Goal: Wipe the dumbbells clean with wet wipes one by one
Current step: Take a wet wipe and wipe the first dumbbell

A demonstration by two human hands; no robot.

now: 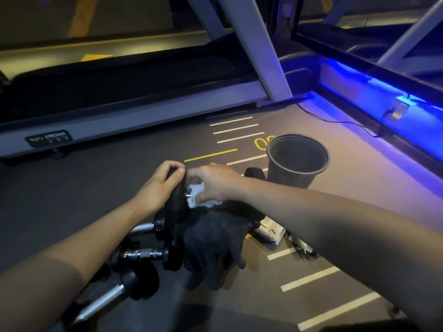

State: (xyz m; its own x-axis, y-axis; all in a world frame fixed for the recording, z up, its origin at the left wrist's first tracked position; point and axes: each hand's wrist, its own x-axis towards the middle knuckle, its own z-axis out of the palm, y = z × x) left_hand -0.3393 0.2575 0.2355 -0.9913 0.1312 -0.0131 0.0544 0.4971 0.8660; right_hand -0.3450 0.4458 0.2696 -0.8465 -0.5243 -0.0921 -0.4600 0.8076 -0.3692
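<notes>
**Wipe on the bar, left hand steadying the weight**

My left hand point(165, 180) is curled over the top of the dumbbell point(176, 200) I'm working on, gripping its dark end plate so the thing stays propped up off the floor and can't roll. That leaves the bar exposed, and there goes my right hand point(213, 182), fingers bunched around the white wet wipe point(197, 195), pressing it in against the chrome right beside the plate. I reckon this is the scrubbing step on this one, with the far end hidden under my wrist.

More dumbbells point(143, 255) lie close below, chrome handles showing, touching a heap of dark cloth point(215, 238); I can't tell which of them are clean. A wipes packet point(272, 230) lies just under my right forearm, near enough to pull a fresh sheet. The black bin point(297, 159) stands just beyond, handy for tossing the used one. A treadmill point(134, 113) runs across behind.
</notes>
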